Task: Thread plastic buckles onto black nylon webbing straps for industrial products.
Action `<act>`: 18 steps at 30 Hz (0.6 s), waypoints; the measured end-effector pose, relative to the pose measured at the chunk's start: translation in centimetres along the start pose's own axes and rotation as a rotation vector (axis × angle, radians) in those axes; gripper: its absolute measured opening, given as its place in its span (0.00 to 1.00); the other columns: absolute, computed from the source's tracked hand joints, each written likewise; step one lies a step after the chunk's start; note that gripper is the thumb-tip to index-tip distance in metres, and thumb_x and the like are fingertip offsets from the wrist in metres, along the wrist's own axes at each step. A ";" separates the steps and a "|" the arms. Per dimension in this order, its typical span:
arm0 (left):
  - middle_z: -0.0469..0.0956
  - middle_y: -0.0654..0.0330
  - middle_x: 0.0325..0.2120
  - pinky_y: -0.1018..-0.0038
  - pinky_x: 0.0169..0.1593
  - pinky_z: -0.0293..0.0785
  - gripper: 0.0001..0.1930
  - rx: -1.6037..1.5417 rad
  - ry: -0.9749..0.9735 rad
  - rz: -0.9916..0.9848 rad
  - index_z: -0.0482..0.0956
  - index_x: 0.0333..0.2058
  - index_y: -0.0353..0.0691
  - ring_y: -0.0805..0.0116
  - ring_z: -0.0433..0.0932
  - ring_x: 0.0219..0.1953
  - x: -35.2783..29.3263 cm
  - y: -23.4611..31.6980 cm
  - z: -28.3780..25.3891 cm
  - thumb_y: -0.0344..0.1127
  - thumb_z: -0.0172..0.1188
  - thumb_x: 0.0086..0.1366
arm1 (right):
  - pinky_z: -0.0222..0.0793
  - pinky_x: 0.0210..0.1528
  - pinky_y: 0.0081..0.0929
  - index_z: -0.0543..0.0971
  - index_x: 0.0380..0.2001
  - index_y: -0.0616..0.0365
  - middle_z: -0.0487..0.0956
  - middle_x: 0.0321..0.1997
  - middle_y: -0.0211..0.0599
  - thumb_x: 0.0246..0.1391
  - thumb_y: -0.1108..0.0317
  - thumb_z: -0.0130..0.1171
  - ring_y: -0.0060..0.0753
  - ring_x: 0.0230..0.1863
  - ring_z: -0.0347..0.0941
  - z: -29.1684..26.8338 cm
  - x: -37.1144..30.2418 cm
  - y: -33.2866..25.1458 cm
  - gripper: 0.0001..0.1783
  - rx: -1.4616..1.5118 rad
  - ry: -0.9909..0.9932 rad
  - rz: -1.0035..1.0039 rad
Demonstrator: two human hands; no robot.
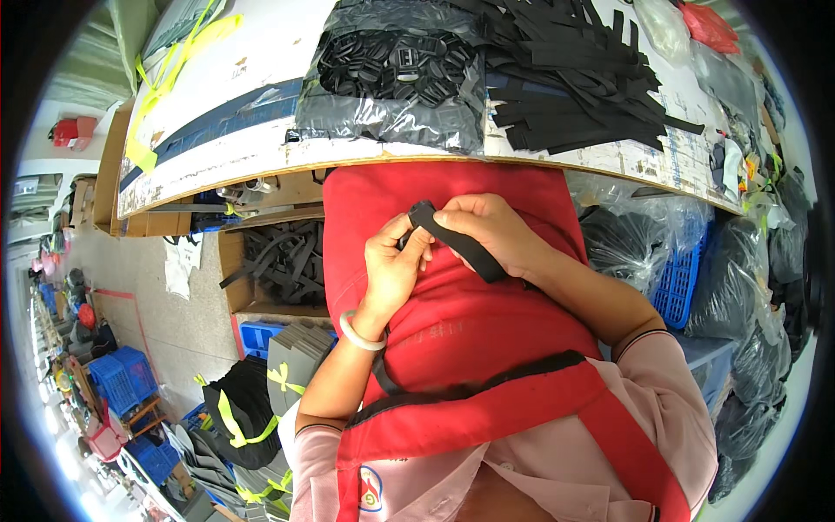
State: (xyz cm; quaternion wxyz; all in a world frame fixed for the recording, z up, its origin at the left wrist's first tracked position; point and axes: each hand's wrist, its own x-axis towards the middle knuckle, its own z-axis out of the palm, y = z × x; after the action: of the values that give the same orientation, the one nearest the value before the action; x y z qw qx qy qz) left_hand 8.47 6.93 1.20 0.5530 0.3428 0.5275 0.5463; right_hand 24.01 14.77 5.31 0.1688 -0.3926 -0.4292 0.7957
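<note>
Above apron (496, 339), flat black strap (470, 250)

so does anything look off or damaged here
A few minor things: the table looks worn, its white top scuffed near the front edge. One strap end sticks out right of the black pile, out of line. Below, another strap pokes over the box's left rim.

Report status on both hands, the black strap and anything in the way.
Left hand and right hand pinching black strap. One strap end loose, over red apron. Nothing visibly blocking the hands.
</note>
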 end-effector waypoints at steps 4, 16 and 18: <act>0.72 0.66 0.22 0.83 0.23 0.64 0.03 0.259 0.076 0.156 0.79 0.34 0.32 0.81 0.68 0.20 0.4 -0.3 -0.2 0.25 0.58 0.63 | 0.59 0.17 0.12 0.77 0.31 0.60 0.74 0.20 0.27 0.61 0.63 0.53 0.13 0.17 0.66 0.5 0.0 -0.6 0.11 0.176 -0.011 0.025; 0.75 0.57 0.24 0.76 0.25 0.68 0.07 0.562 -0.063 0.443 0.79 0.38 0.33 0.71 0.72 0.24 0.6 -0.7 -1.2 0.24 0.58 0.61 | 0.68 0.26 0.14 0.75 0.43 0.62 0.76 0.28 0.30 0.61 0.63 0.54 0.16 0.23 0.71 -0.8 1.5 1.5 0.13 0.210 -0.048 -0.042; 0.75 0.59 0.24 0.78 0.23 0.67 0.07 0.096 -0.104 0.103 0.78 0.39 0.33 0.72 0.72 0.24 0.3 0.3 -1.1 0.26 0.58 0.62 | 0.70 0.34 0.16 0.75 0.44 0.63 0.76 0.31 0.30 0.62 0.63 0.53 0.18 0.31 0.73 -1.0 1.5 1.2 0.14 0.201 -0.173 -0.022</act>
State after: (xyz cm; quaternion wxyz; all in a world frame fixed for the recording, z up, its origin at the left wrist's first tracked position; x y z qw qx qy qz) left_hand 7.25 7.03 1.24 0.5338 0.4234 0.5054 0.5296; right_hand 23.88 15.55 3.29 0.1784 -0.2989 -0.3648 0.8636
